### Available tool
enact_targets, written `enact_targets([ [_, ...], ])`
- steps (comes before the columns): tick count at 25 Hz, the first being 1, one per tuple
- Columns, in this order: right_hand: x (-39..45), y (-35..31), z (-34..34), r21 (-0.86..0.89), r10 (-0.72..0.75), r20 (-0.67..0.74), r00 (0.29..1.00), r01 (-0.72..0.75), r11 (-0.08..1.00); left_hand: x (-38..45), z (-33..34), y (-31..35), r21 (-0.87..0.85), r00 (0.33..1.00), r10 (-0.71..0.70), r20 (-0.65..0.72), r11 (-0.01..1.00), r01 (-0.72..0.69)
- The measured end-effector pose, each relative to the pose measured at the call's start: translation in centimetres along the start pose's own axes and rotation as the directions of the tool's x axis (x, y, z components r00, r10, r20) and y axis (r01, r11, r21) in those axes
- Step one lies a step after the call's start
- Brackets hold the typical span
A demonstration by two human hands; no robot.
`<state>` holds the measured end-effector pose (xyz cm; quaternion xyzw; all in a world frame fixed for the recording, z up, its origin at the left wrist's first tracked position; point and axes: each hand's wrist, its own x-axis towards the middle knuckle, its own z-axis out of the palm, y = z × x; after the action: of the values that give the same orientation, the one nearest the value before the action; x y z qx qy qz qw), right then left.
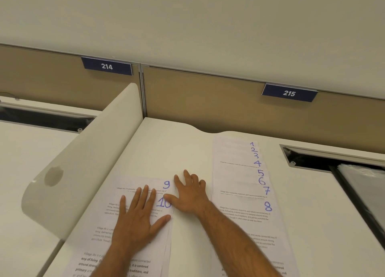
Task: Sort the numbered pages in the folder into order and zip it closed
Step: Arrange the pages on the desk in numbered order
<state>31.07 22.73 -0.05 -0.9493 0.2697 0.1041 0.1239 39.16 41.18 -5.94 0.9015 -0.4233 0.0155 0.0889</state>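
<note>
Two groups of white printed pages lie on the white desk [166,143]. On the right, a staggered column of pages [239,172] shows blue handwritten numbers 1 to 8, top to bottom. On the left lie page 9 [166,184] and, overlapping it, page 10 [163,203], with more sheets below. My left hand [139,216] lies flat, fingers spread, on page 10. My right hand [191,193] rests flat on the desk just right of these pages, its thumb touching the edge of page 10. No folder is in view.
A white curved divider panel [83,162] rises along the desk's left side. Tan partition walls at the back carry blue signs 214 [106,66] and 215 [289,93]. A dark cable slot [333,162] opens in the desk at the right.
</note>
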Motion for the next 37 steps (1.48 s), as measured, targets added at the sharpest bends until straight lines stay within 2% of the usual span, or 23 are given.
enact_targets([
  [4, 0.5, -0.5, 0.4, 0.067, -0.032, -0.003, 0.999, 0.032, 0.997, 0.4, 0.1, 0.0, 0.007, 1.0, 0.014, 0.013, 1.0, -0.014],
  [6, 0.6, -0.9, 0.0, 0.17, -0.042, 0.009, 0.999, 0.039, 0.985, 0.6, -0.1, 0.0, -0.002, 1.0, 0.002, 0.03, 1.0, -0.002],
  [7, 0.6, -1.3, -0.2, 0.244, -0.039, -0.027, 0.999, 0.045, 0.969, 0.7, -0.1, 0.1, -0.006, 0.999, -0.006, 0.032, 1.0, 0.007],
  [10, 1.4, -2.6, -0.1, 0.503, 0.122, -0.196, 0.973, -0.007, 0.864, 0.9, -0.2, 0.2, -0.021, 1.0, -0.015, 0.026, 1.0, 0.015],
  [13, 1.4, -3.2, -0.3, 0.694, 0.261, -0.168, 0.95, -0.074, 0.716, 0.9, -0.5, 0.3, -0.045, 1.0, -0.022, 0.009, 0.999, 0.022],
  [17, 0.9, -1.8, -2.0, 0.748, 0.348, -0.192, 0.918, -0.092, 0.657, 1.3, -0.9, 1.0, -0.087, 0.999, -0.011, 0.03, 0.996, 0.013],
  [20, 0.9, 0.0, -4.3, 0.766, 0.413, -0.261, 0.873, -0.073, 0.639, 1.5, -1.4, 1.2, -0.094, 0.999, -0.001, 0.041, 0.996, 0.005],
  [26, -0.4, 5.2, -9.5, 0.771, 0.45, -0.484, 0.75, 0.122, 0.626, 1.8, -1.0, 1.3, -0.116, 0.999, 0.014, 0.051, 0.993, -0.008],
  [30, -1.4, 9.6, -12.3, 0.799, 0.513, -0.548, 0.661, 0.23, 0.556, 1.9, -0.9, 1.4, -0.09, 0.998, 0.008, 0.064, 0.996, -0.002],
  [35, -5.1, 14.6, -15.0, 0.845, 0.513, -0.527, 0.677, 0.352, 0.403, 2.2, -1.4, 1.8, -0.055, 0.997, -0.028, 0.07, 0.998, 0.031],
  [37, -7.0, 16.2, -15.4, 0.866, 0.502, -0.497, 0.708, 0.376, 0.328, 2.9, -1.7, 2.2, -0.083, 0.999, -0.034, 0.03, 0.996, 0.037],
])
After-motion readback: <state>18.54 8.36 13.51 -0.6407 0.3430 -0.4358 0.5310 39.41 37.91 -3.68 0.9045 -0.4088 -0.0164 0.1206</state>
